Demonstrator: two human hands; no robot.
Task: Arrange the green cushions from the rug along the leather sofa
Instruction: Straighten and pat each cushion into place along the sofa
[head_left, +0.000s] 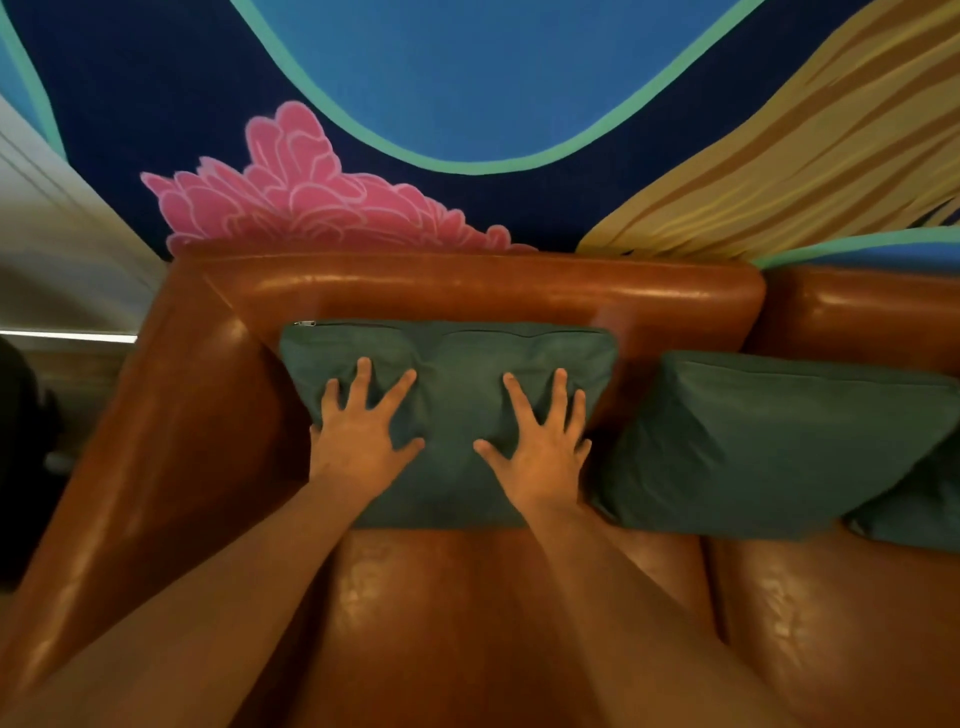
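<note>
The green square fabric cushion (452, 358) stands at the left end of a glossy brown leather sofa (441, 613), propped on the seat and leaning back against the backrest (467, 286).

Nearest the camera is the shiny, creased seat (810, 623), split by a seam into two pads. Two bare forearms reach forward over the left pad. At their ends the left hand (358, 441) and the right hand (540, 452) lie flat on the face of the cushion, fingers straight and spread wide, palms pressing into the fabric so that it dimples around the fingertips. Neither hand grips anything. The left hand covers the cushion's lower left part and the right hand its lower right part, with a strip of bare fabric between the thumbs.

A rounded armrest (171, 415) runs just left of the cushion. To the right, touching or almost touching it, a second green cushion (769, 441) leans tilted against the backrest, and a third green cushion (914, 514) shows partly behind that one's lower right corner at the picture's edge.

A zip (311, 323) runs along the pressed cushion's top edge. Behind the sofa rises a painted wall (467, 78) in dark and light blue with teal outlines, a pink flower (291, 192) and ochre stripes. A pale blind (52, 234) hangs at far left.
</note>
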